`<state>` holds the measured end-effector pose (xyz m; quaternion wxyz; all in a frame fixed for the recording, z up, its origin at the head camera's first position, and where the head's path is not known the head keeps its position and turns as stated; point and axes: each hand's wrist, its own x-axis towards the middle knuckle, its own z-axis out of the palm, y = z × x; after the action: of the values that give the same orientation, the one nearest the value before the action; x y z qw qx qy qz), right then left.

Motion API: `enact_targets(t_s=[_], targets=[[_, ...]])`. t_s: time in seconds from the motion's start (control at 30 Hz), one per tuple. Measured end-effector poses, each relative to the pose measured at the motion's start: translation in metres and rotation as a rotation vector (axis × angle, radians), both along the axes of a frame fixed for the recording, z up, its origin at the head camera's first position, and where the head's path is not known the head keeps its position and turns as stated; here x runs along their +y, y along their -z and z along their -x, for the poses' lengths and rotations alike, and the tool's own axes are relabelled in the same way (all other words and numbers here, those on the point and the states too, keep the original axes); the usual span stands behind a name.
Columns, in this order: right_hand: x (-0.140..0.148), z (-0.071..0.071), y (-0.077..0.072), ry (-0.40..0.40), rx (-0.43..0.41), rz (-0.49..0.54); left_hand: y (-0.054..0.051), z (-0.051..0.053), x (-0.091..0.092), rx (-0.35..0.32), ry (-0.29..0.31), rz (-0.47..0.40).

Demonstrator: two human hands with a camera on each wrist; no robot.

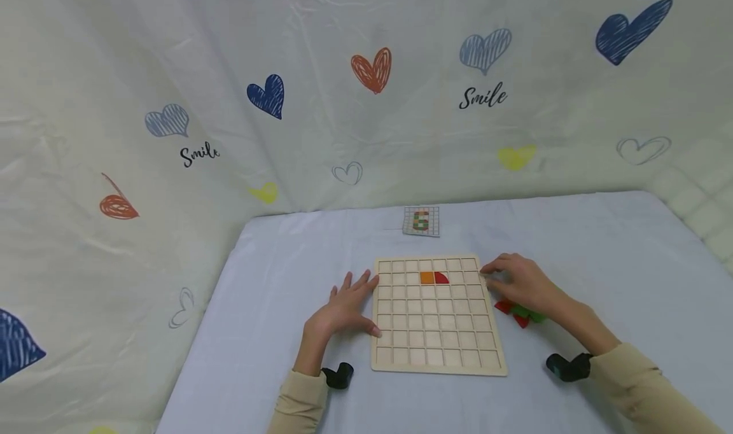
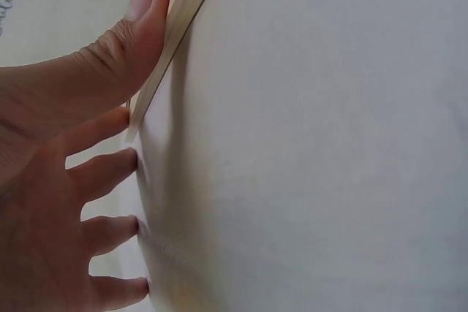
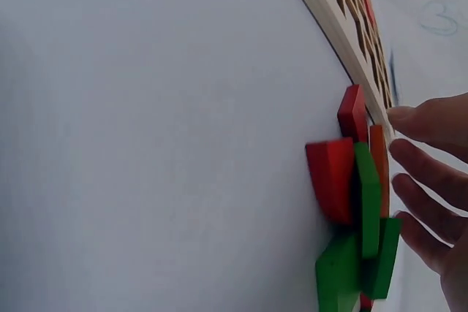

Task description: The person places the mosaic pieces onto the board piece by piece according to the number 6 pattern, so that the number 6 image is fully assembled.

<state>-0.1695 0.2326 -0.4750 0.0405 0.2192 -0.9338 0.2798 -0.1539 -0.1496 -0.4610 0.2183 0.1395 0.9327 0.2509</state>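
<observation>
Now, left hand (image 1: pixel 343 310) spread against wooden board (image 1: pixel 433 339), right hand (image 1: pixel 523 284) opposite, fingers apart, 2 tiles (image 1: pixel 427 278) inset.

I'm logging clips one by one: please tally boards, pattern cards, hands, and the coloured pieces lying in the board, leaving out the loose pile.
Wooden board: 1
Pattern card: 1
Left hand and right hand: 2
Orange piece in the board: 1
Red piece in the board: 1
Total: 6
</observation>
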Motion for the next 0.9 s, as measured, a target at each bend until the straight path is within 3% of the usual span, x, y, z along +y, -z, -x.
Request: enact_targets(t_s=[0.27,0.7,0.9], targets=[[0.02,-0.007,0.0,0.035,-0.015,0.033,0.001,-0.001,0.001,0.008,0.008,-0.003],[0.043,-0.011,0.005,0.075,0.042,0.006,0.0,-0.002,0.001,0.006,0.008,-0.001],[0.05,-0.011,0.008,0.059,0.107,-0.006,-0.002,-0.002,0.0,0.012,0.014,0.0]])
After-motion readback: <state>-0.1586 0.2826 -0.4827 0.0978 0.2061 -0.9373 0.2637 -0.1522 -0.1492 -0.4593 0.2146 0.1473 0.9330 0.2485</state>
